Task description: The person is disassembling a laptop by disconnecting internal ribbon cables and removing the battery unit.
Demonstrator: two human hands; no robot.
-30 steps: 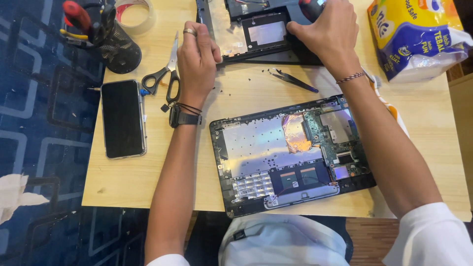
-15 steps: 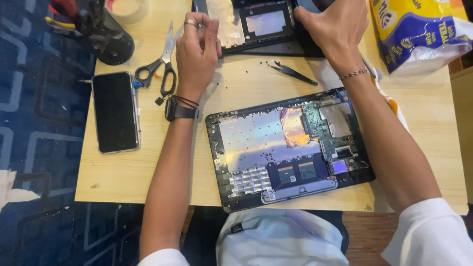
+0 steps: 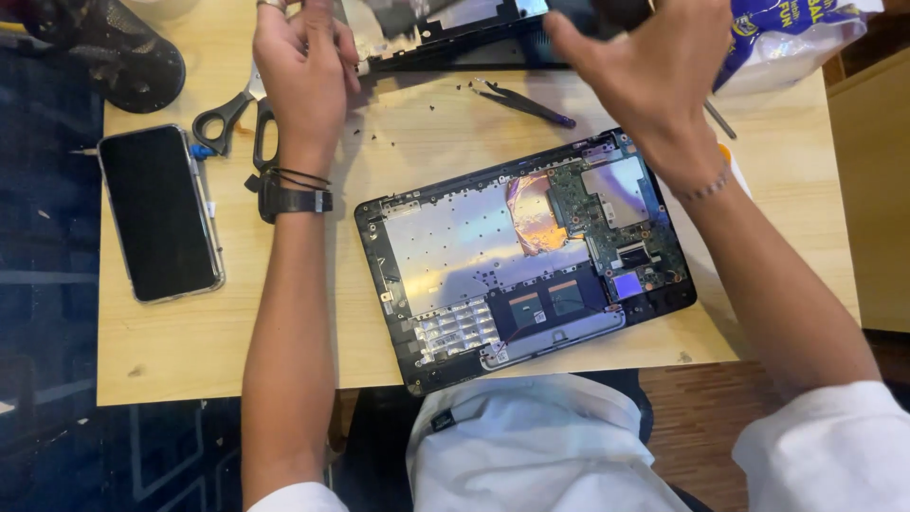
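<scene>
My left hand [image 3: 301,71] pinches the near left corner of the black laptop cover [image 3: 455,33], fingers closed on its edge. My right hand [image 3: 654,71] hovers at the cover's right end, fingers spread, motion-blurred; grip there unclear. The cover lies beyond the opened laptop base [image 3: 526,256], its long axis running left to right along the desk [image 3: 284,313]. Tweezers [image 3: 521,102] lie between cover and base. Scissors [image 3: 232,118] and phone [image 3: 159,213] sit left of the base.
</scene>
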